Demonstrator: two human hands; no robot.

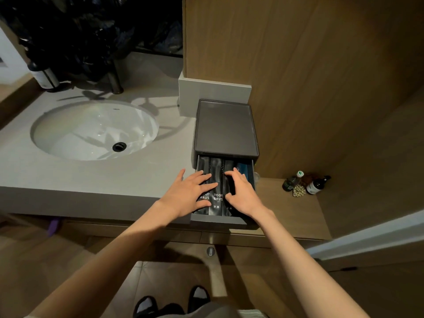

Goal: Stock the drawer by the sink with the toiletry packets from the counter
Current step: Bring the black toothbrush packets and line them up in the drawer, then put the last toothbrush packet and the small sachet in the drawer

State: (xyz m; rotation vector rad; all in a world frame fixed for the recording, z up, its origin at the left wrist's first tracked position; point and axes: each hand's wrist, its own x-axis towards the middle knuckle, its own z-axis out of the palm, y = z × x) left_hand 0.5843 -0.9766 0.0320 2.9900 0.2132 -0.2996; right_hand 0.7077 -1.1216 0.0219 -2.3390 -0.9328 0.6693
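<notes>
Drawer [218, 218] of the grey counter box [226, 127] stands pulled out, right of the sink [94, 129]. Dark toiletry packets [216, 180] lie side by side inside; two read "TOOT… BRUS…", partly covered. Left hand [188, 193] rests flat, fingers spread, on the packets. Right hand [241, 191] presses down with curled fingers, holding nothing.

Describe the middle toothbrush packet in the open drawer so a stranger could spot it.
Right of the sink, a grey drawer is pulled open. Dark packets lie lengthwise inside; this toothbrush packet shows between the left hand and right hand, its white lettering least covered.
</notes>
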